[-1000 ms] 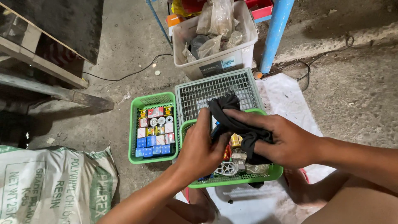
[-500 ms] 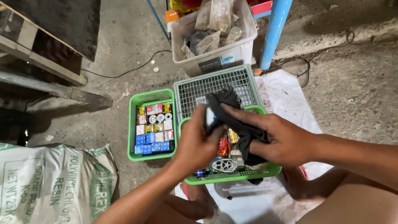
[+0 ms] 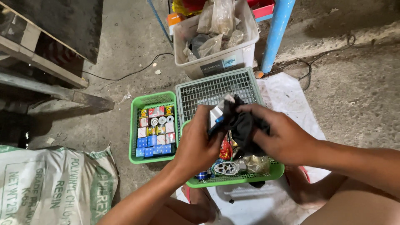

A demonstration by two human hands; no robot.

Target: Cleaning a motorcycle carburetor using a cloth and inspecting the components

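Note:
Both my hands hold a black bundle [image 3: 243, 123], something like rubber or cloth, above a green basket [image 3: 237, 179] of small metal and packaged parts. My left hand [image 3: 196, 143] grips its left side, where a pale packet [image 3: 218, 111] with a blue edge shows against the black. My right hand [image 3: 279, 135] is closed over the bundle's right side. A silvery metal part [image 3: 227, 168] lies near the front of the basket, beneath my hands.
To the left, a green tray [image 3: 135, 125] holds rows of small coloured boxes. A grey-green mesh basket [image 3: 212, 89] lies behind my hands. Farther back stands a pale bin [image 3: 216, 60] of plastic bags, beside a blue pole [image 3: 277, 33]. A printed sack [image 3: 50, 183] lies front left.
The black bundle has shifted slightly as my hands rework their hold on it, and the pale packet now shows at its left. The view has drifted a little.

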